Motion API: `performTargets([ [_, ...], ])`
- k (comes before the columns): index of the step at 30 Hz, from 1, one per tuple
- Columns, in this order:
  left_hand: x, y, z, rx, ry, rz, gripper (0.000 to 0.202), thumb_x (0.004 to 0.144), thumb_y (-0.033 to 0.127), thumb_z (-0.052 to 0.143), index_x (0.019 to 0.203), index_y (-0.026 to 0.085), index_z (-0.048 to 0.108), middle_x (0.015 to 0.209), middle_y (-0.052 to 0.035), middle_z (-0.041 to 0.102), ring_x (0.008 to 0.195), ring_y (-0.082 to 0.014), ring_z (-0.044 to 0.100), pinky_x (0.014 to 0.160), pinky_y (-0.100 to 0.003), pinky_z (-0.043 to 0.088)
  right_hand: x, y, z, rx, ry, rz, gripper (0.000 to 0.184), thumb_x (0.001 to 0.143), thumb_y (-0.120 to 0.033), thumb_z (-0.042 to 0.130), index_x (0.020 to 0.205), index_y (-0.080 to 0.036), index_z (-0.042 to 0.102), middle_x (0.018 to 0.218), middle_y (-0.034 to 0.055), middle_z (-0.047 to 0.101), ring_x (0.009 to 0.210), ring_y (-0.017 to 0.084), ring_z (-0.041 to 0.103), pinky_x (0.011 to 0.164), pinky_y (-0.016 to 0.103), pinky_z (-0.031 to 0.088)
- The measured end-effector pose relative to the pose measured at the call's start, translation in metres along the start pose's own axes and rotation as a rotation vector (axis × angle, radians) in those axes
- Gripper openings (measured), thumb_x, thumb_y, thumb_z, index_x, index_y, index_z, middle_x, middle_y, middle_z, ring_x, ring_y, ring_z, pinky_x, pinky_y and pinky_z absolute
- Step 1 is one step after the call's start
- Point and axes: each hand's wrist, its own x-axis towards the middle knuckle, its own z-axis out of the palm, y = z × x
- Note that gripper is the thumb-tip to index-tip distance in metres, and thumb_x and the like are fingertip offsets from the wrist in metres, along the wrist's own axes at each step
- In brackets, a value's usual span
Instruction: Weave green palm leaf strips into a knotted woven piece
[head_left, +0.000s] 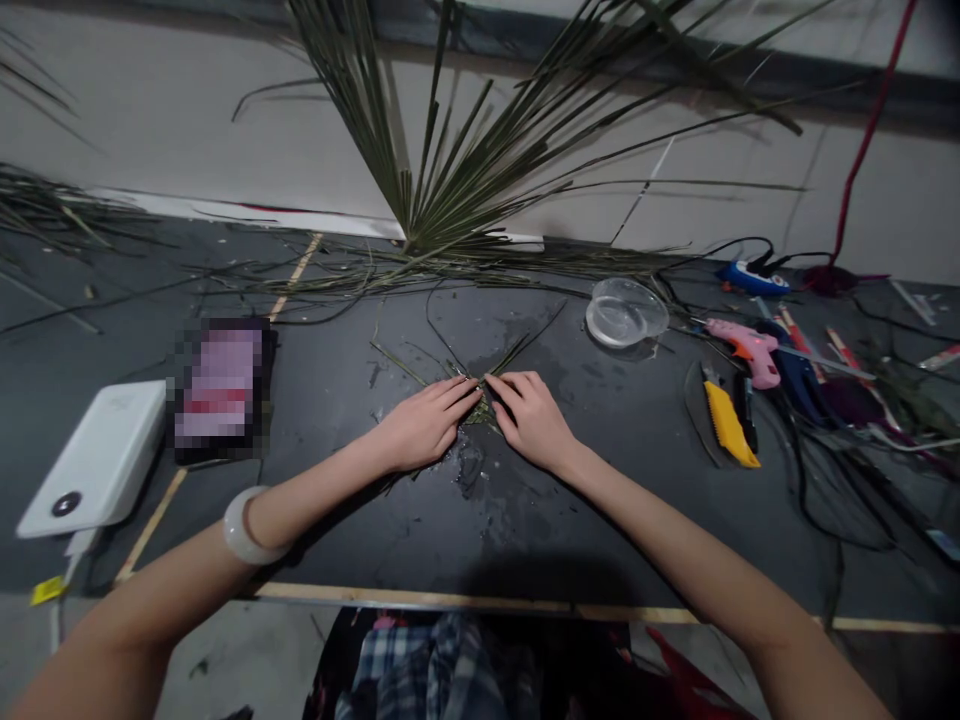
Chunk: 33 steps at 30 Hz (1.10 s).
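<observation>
A small piece of woven palm leaf strips (478,412) lies on the dark tabletop, its loose ends fanning out away from me. My left hand (421,428) rests on its left side, fingers closed together and pressed onto the strips. From the right, my right hand (538,422) grips the weave's upper edge with bent fingers, its thumb lower down. Both hands' fingertips nearly meet at the top of the piece and cover part of it. Wet patches and droplets surround the weave on the table.
A large fan of palm leaf (442,200) leans on the wall behind. To the left are a phone (221,390) and a white power bank (97,455). At right are a clear plastic bowl (624,315), a pink glue gun (750,350), a yellow tool (729,425) and tangled cables.
</observation>
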Motion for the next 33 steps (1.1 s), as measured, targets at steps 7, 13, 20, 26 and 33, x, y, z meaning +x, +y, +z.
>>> performTargets([
  [7,0.0,0.001,0.0,-0.036,0.041,-0.007,0.051,0.088,0.017,0.031,0.139,0.009,0.032,0.146,-0.0117,0.037,0.138,-0.0203,0.029,0.113,-0.037,0.028,0.001,0.0,0.0,-0.043,-0.044,-0.021,0.036,0.088,-0.016,0.044,0.119,-0.017,0.062,0.108,0.0131,0.059,0.1,0.027,0.045,0.081,0.042,0.044],
  [13,0.0,0.003,-0.002,-0.078,0.058,-0.055,0.05,0.089,0.017,0.03,0.137,0.003,0.032,0.146,-0.0173,0.035,0.136,-0.022,0.032,0.111,-0.036,0.031,0.004,-0.005,-0.002,-0.149,-0.105,-0.021,0.038,0.083,-0.012,0.046,0.118,-0.015,0.061,0.112,0.0142,0.06,0.101,0.03,0.044,0.078,0.042,0.042],
  [20,0.001,0.002,-0.002,-0.041,0.017,-0.041,0.051,0.089,0.018,0.029,0.139,0.008,0.032,0.146,-0.0148,0.035,0.135,-0.0235,0.033,0.111,-0.038,0.031,0.008,-0.004,-0.005,-0.172,-0.135,-0.056,0.035,0.083,-0.012,0.048,0.114,-0.016,0.063,0.112,0.013,0.06,0.104,0.03,0.044,0.081,0.042,0.039],
  [26,0.002,0.002,-0.001,-0.05,0.025,-0.063,0.051,0.089,0.018,0.03,0.139,0.01,0.034,0.144,-0.0138,0.037,0.133,-0.0234,0.036,0.11,-0.038,0.032,0.003,0.002,-0.002,0.001,0.003,0.008,0.041,0.089,-0.017,0.044,0.128,-0.012,0.053,0.111,0.0129,0.059,0.1,0.024,0.048,0.084,0.037,0.042],
  [33,0.002,-0.013,-0.011,-0.026,0.115,-0.08,0.046,0.091,0.026,0.034,0.131,0.005,0.043,0.135,-0.0173,0.043,0.127,-0.0259,0.041,0.108,-0.038,0.035,0.002,-0.001,0.0,-0.111,-0.072,-0.014,0.035,0.088,-0.017,0.045,0.118,-0.017,0.063,0.113,0.0118,0.06,0.102,0.026,0.045,0.082,0.039,0.04],
])
